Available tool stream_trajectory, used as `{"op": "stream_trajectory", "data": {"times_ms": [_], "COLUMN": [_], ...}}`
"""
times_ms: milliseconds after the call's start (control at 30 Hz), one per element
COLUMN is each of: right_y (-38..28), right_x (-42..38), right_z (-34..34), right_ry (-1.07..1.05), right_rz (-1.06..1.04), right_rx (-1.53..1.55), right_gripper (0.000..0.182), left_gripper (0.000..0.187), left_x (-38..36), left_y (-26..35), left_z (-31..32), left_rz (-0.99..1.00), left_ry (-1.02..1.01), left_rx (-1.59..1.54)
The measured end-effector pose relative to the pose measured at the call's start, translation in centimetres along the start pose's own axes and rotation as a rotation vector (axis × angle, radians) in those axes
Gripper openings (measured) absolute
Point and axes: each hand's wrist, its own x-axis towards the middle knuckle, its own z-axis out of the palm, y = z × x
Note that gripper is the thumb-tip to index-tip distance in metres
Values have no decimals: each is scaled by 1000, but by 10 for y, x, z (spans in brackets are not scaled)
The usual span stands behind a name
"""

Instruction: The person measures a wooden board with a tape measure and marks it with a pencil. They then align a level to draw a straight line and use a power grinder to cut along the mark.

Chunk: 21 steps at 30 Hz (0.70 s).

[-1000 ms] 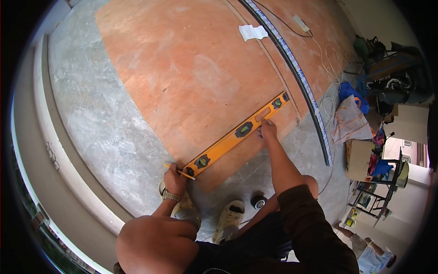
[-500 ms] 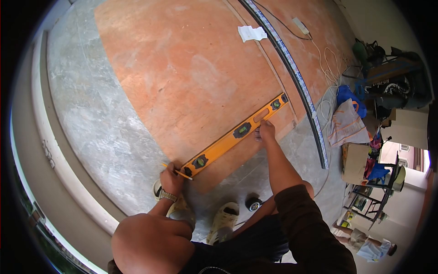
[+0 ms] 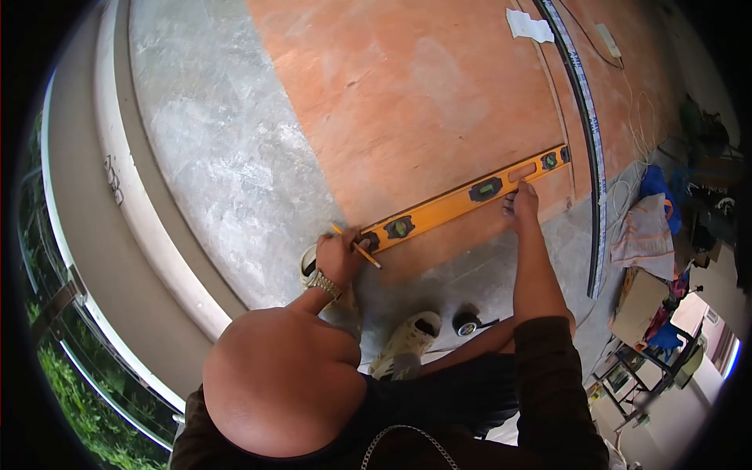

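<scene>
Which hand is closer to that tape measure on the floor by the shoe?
Right. The right hand presses on the level up and to the right of the tape measure; the left hand, holding the pencil, sits farther off to its left.

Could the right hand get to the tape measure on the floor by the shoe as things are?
Probably yes. The right hand presses on the yellow level, holding nothing, and the tape measure lies on bare concrete below that forearm, beside the shoe. Nothing lies between them, though letting go would free the level.
</scene>
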Motion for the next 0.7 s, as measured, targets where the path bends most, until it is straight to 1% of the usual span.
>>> {"op": "stream_trajectory", "data": {"times_ms": [33,133,267,333,400,467,533,700], "right_y": [0,-2,3,20,22,4,6,2], "right_x": [0,-4,0,29,31,2,2,-2], "right_z": [0,3,5,-13,-12,2,0,5], "right_ry": [-18,26,36,-113,-34,60,-24,30], "right_rz": [-2,-16,-21,-58,-106,-23,-25,-14], "right_rx": [19,-1,-37,-22,-55,3,46,39], "right_gripper": [24,27,25,27,28,27,26,26], "left_gripper": [26,26,27,26,25,24,23,20], "left_x": [0,1,0,0,4,3,2,1], "left_y": [1,0,-2,-6,-16,-18,-12,-7], "left_z": [0,1,1,9,19,23,17,10], "left_rz": [-27,-40,-34,-22,-4,17,33,26], "left_ry": [-26,-42,-37,39,29,76,68,51], "left_rx": [6,-7,-2,-15,-67,-46,-21,27]}}
